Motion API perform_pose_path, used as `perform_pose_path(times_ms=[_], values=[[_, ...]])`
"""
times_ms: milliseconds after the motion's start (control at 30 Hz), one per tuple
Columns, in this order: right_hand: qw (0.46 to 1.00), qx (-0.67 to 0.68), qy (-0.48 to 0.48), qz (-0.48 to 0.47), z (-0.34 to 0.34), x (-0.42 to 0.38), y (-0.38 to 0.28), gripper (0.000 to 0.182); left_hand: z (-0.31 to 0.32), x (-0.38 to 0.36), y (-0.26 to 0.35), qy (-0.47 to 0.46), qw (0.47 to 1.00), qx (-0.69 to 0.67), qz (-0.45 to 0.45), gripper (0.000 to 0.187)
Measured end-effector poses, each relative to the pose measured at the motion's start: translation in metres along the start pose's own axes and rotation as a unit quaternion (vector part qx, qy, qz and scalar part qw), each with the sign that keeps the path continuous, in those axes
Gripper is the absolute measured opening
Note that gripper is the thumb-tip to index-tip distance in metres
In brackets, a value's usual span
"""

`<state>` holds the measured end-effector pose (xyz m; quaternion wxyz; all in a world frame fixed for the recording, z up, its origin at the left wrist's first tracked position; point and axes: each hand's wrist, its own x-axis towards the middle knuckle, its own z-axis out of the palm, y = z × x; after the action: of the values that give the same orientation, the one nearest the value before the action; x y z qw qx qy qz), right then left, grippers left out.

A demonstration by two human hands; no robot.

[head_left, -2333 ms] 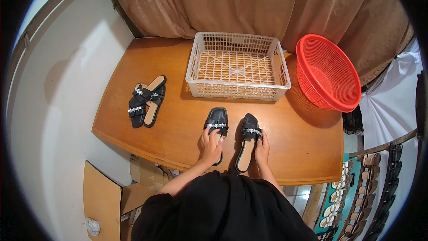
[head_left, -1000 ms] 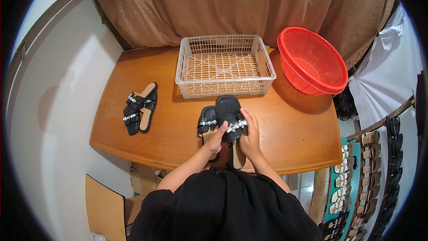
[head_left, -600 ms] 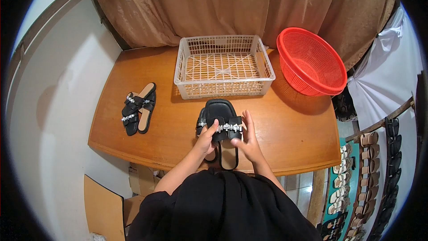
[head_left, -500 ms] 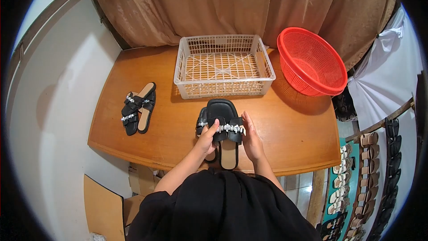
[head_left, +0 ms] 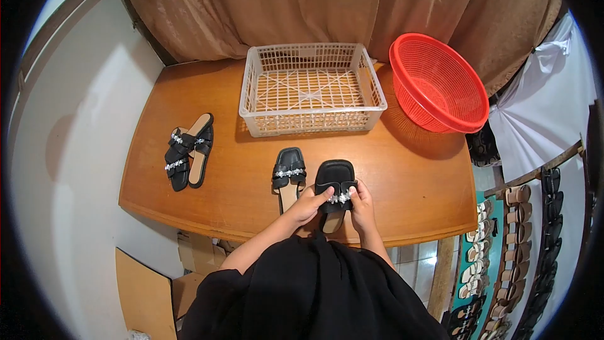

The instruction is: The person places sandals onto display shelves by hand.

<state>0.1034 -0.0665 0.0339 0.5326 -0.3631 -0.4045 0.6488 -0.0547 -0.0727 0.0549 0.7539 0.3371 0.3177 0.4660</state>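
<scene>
A black sandal [head_left: 335, 171] with a tan insole and a jewelled strap is between my hands, toe pointing away from me. My left hand [head_left: 306, 205] grips its left side, thumb on the strap. On the opposite side, my right hand [head_left: 362, 204] is closed on it, with the thumb against the strap's jewels. The fingers under the sole are hidden. A matching sandal [head_left: 289, 165] lies just left of it on the table, its heel end partly behind my left forearm.
Another pair of black jewelled sandals [head_left: 189, 151] lies crossed at the left of the wooden table [head_left: 415, 195]. A white plastic crate [head_left: 311, 123] stands at the back, beside a tilted red basket [head_left: 434, 82]. Racks of sandals [head_left: 519, 233] line the lower right.
The held sandal has come away from its mate, moving right and towards me, and tilts. My right hand, previously open beside it, now grips it. The mate lies uncovered on the table.
</scene>
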Motion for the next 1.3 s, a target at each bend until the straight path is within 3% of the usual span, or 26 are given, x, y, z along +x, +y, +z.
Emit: perform_pose_path(times_ms=[33,100,167,267,300,367,567,633,700,767,867,933,1067,1200,1300], values=[[1.0,-0.016,0.006,0.011,-0.006,-0.001,0.001,0.033,-0.004,0.001,0.001,0.001,1.0,0.0,0.001,0.041],[0.999,-0.039,0.029,0.017,-0.014,-0.001,-0.002,0.031,-0.015,0.004,0.004,-0.04,0.982,0.162,-0.086,0.043],[0.994,-0.08,0.059,0.046,-0.028,0.0,-0.001,0.03,-0.03,0.004,0.004,-0.088,0.977,0.184,-0.068,0.052],[0.984,-0.128,0.111,0.054,-0.057,0.007,0.015,0.026,-0.055,-0.001,-0.002,-0.012,0.963,0.267,-0.025,0.07],[0.978,-0.147,0.135,0.059,-0.061,0.007,0.014,0.025,-0.062,-0.002,0.001,-0.012,0.963,0.266,-0.025,0.07],[0.97,-0.16,0.174,0.063,-0.067,0.009,0.015,0.025,-0.076,-0.004,0.005,0.078,0.921,0.382,-0.021,0.07],[0.94,-0.244,0.235,0.048,-0.077,0.02,0.037,0.024,-0.107,-0.014,0.003,0.163,0.916,0.367,0.011,0.063],[0.928,-0.28,0.242,0.033,-0.082,0.026,0.046,0.025,-0.107,-0.013,0.01,0.21,0.86,0.461,0.053,0.069],[0.926,-0.301,0.221,0.061,-0.088,0.031,0.054,0.027,-0.106,-0.013,0.012,0.229,0.842,0.486,0.05,0.075],[0.926,-0.3,0.224,0.052,-0.096,0.035,0.069,0.028,-0.108,-0.014,0.011,0.259,0.746,0.613,0.032,0.076],[0.924,-0.301,0.232,0.034,-0.102,0.033,0.073,0.03,-0.128,-0.005,-0.006,0.258,0.741,0.62,0.008,0.076],[0.845,-0.481,0.229,0.034,-0.084,0.026,0.053,0.034,-0.13,0.0,-0.006,0.246,0.729,0.639,0.008,0.075],[0.827,-0.534,0.177,0.01,-0.067,0.022,0.048,0.049,-0.121,0.005,0.008,0.22,0.687,0.692,-0.017,0.069],[0.814,-0.571,0.101,-0.021,-0.031,0.019,0.036,0.058,-0.126,0.01,0.014,0.217,0.705,0.674,-0.039,0.064],[0.794,-0.604,0.057,-0.03,-0.008,0.016,0.028,0.057,-0.116,0.006,0.02,0.193,0.669,0.715,-0.062,0.066]])
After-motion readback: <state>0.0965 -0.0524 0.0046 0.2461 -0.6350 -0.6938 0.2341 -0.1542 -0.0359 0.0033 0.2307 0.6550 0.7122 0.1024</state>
